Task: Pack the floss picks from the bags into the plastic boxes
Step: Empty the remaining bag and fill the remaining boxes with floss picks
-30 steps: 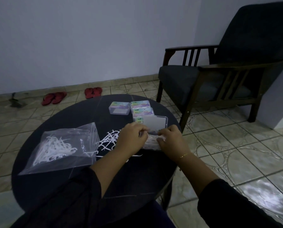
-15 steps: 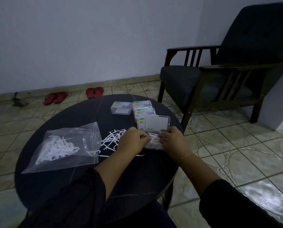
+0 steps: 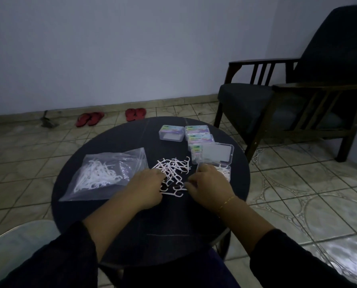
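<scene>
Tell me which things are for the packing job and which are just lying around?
For the job: bag, loose floss picks, open box, closed boxes, left hand, right hand.
Just lying around: red sandals, armchair.

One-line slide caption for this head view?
Both hands, left and right, reach into loose floss picks beside an open plastic box.

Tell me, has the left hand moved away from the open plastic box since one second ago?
Yes. The left hand has gone leftward from the open box to the loose floss picks, nearer the bag.
</scene>
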